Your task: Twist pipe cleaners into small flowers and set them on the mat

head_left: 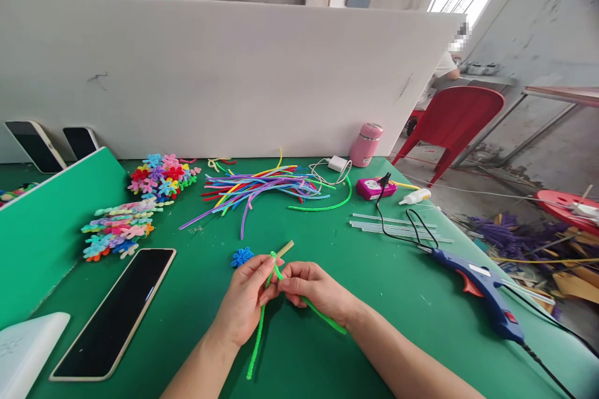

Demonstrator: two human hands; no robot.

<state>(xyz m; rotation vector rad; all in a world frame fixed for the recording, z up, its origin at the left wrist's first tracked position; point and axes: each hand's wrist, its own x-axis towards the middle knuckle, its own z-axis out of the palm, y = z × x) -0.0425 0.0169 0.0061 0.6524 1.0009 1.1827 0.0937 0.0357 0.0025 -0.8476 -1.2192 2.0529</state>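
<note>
My left hand point(246, 299) and my right hand point(316, 290) meet low in the middle of the green table point(355, 274). Both pinch a bright green pipe cleaner point(256, 340), which is bent around a thin wooden stick point(284, 249) that pokes up between the fingertips. One end of the pipe cleaner trails down under my left hand, the other runs right under my right wrist. A small blue pipe-cleaner flower point(242, 256) lies just left of my fingers.
A bundle of coloured pipe cleaners point(262, 190) and heaps of finished flowers point(135, 212) lie further back. A phone point(116, 312) lies at left, a blue glue gun point(482, 290) and glue sticks point(393, 224) at right. A white board stands behind; a person sits by a red chair point(456, 115).
</note>
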